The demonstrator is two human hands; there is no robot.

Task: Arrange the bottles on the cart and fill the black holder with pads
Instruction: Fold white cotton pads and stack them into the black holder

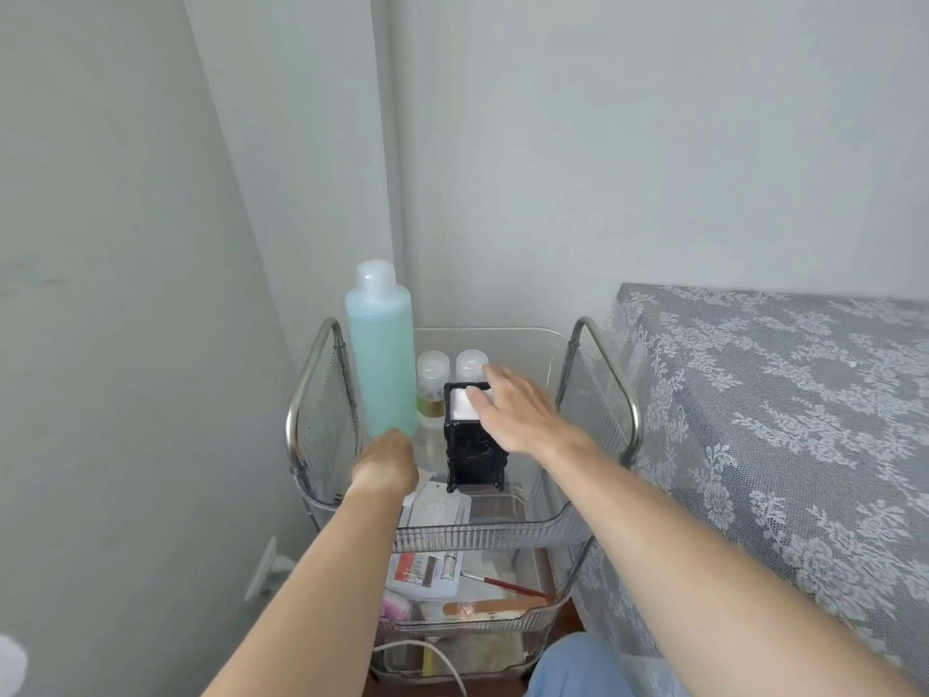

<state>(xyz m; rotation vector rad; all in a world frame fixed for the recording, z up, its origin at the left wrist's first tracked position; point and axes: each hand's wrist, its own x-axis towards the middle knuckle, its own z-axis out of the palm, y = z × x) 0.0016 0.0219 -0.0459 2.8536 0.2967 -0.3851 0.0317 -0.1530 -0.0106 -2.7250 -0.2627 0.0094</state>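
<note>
Three bottles stand along the cart's (600, 344) top tray: a tall blue bottle (380, 362) upright at the left edge, two small bottles (432, 389) behind the black holder (470, 457) mid-tray. The left hand (386, 462) wraps the tall bottle's base, grip clamped on it. The right hand (513, 412), nearer the holder, lies flat with fingers spread, pressing white pads (460, 407) down its upright axis.

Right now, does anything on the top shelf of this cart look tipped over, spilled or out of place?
Nothing stands out. The tall blue bottle and two small bottles stand upright, and the black holder sits square with white pads inside. No spill shows on the tray.
</note>
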